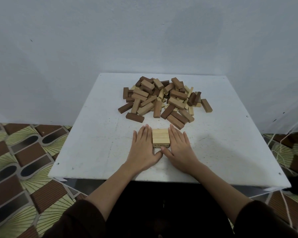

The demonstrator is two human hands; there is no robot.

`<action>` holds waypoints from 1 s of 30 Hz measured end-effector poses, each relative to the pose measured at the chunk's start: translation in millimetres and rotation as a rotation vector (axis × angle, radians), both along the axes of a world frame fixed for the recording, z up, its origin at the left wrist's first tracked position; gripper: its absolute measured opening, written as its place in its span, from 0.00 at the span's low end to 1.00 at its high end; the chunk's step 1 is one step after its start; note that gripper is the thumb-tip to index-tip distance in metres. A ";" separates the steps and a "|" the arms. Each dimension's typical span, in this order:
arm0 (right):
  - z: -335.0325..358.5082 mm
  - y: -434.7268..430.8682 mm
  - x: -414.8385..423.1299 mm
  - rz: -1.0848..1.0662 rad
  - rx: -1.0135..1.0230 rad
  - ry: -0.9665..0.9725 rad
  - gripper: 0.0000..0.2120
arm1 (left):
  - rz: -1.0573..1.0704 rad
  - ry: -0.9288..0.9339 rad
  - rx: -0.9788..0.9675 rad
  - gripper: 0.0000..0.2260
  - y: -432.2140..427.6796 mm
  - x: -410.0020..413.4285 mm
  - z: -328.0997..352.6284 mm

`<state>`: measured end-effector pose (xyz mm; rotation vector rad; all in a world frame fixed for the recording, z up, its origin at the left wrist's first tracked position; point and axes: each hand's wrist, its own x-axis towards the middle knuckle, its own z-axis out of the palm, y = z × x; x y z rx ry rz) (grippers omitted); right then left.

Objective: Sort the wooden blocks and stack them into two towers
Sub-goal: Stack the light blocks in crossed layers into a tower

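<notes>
A low stack of light wooden blocks (pixel 161 137), three side by side on top, stands near the middle front of the white table (pixel 93 134). My left hand (pixel 144 145) lies flat with straight fingers against the stack's left side. My right hand (pixel 180 146) presses flat against its right side. Both thumbs meet at the stack's near face. Behind them lies a jumbled pile of blocks (pixel 163 98) in dark brown, mid brown and pale wood.
The table stands against a pale wall (pixel 144 35). A patterned floor (pixel 24 160) shows on the left and right. White cords (pixel 282 152) hang by the table's right edge. One dark block (pixel 134 117) lies loose just in front of the pile.
</notes>
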<state>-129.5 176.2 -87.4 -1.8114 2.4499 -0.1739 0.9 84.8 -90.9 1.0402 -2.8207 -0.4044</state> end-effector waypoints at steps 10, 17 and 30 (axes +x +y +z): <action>1.5 1.1 -1.6 0.003 -0.021 -0.061 0.43 | 0.004 0.076 0.033 0.38 1.6 0.8 2.5; 2.0 1.5 -0.5 0.005 -0.026 -0.065 0.42 | -0.005 0.036 0.021 0.40 0.5 0.1 1.7; 0.0 0.6 -0.8 0.000 -0.009 -0.042 0.42 | 0.000 0.071 0.028 0.40 1.1 0.3 0.0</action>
